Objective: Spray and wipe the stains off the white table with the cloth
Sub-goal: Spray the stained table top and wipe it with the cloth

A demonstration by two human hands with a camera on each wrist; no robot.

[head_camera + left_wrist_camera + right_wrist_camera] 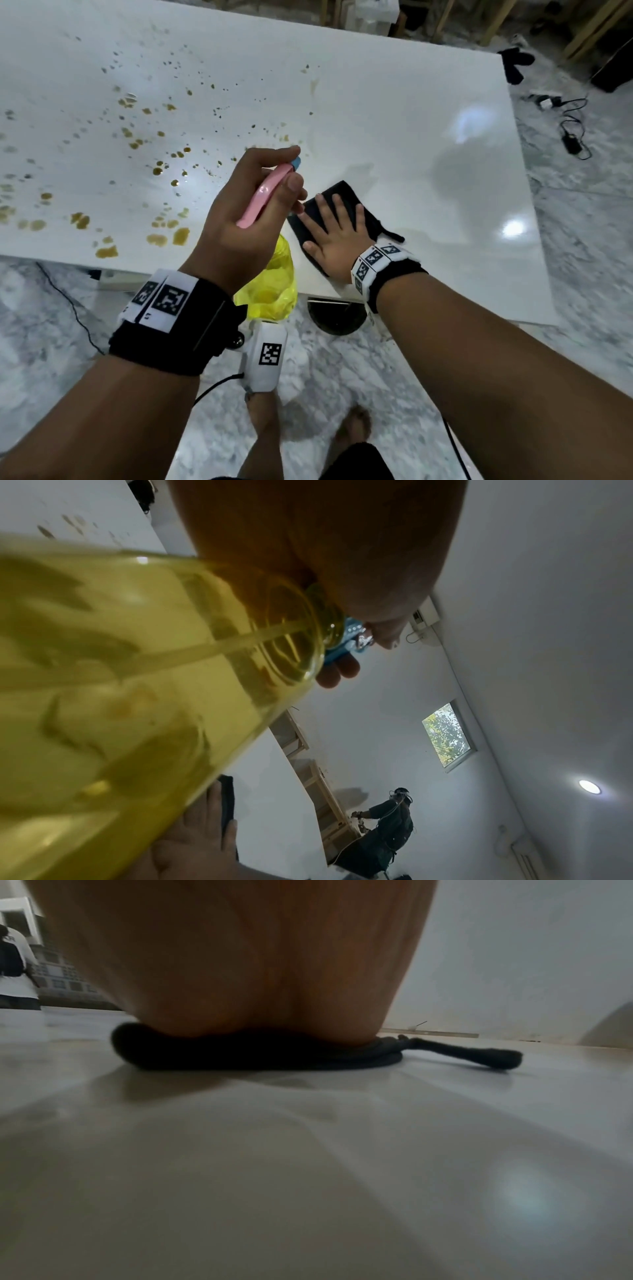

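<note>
left hand point(239, 219) clamps the spray bottle point(270, 274) at 6 o'clock; right hand point(334, 236), fingers flat, presses the black cloth point(346, 195) on the white bench point(411, 137). stains point(154, 171) spread at 9–10 o'clock; an off-aim nozzle could likely mist the clean side.

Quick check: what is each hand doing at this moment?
Left hand: grips the spray bottle by its pink head.
Right hand: open, fingers flat, pressing the black cloth on the white table.

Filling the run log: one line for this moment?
left hand: grips spray bottle | right hand: flat on black cloth | stains: unwiped
</note>
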